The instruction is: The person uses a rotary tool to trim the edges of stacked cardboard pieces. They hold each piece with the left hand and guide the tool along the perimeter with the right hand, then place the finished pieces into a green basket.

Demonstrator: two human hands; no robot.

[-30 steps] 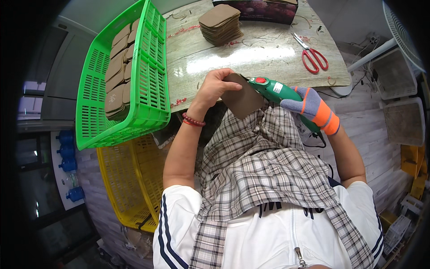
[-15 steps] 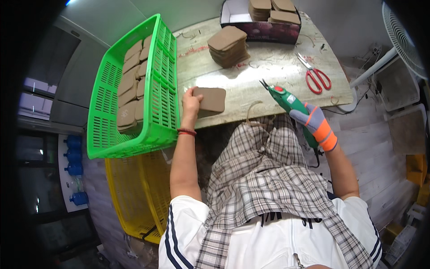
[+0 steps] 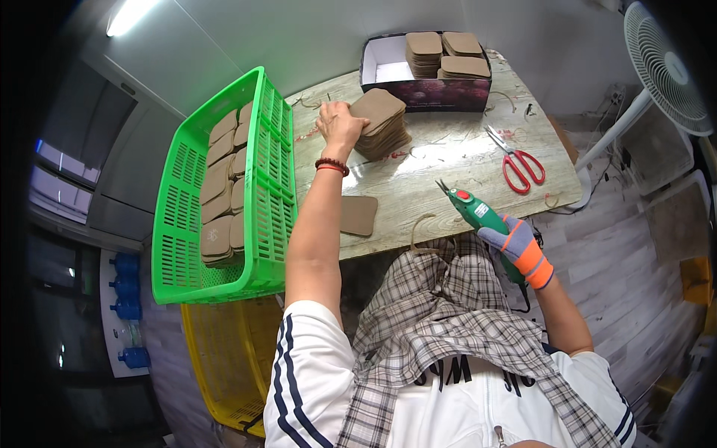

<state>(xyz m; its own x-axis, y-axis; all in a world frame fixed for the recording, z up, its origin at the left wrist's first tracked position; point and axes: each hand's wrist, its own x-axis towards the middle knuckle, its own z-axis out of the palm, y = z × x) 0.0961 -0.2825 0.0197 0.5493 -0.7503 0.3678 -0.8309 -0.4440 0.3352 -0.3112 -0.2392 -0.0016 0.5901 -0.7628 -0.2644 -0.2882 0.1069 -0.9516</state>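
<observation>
My left hand (image 3: 341,123), bare, reaches to the stack of brown rounded-corner flat pieces (image 3: 379,112). Its thumb lies at the stack's left edge, while the fingers are apart over the tabletop. In my gloved right hand (image 3: 520,250) is a pair of green electric scissors (image 3: 478,211) with a red button, its pointed blades aimed away from me above the table's near edge. A brown flat piece (image 3: 359,215) rests near that edge, partly covered by my left forearm.
To the left, a green crate (image 3: 270,246) holds several stacks of brown pieces, with a yellow crate (image 3: 216,373) below. A dark box (image 3: 441,99) with more stacks stands at the back. Red-handled scissors (image 3: 523,170) lie at right, near a white fan (image 3: 657,71).
My left hand has let go of the brown piece near the table edge and moved away from me to the stack. My right hand keeps hold of the electric scissors. The view has shifted slightly.
</observation>
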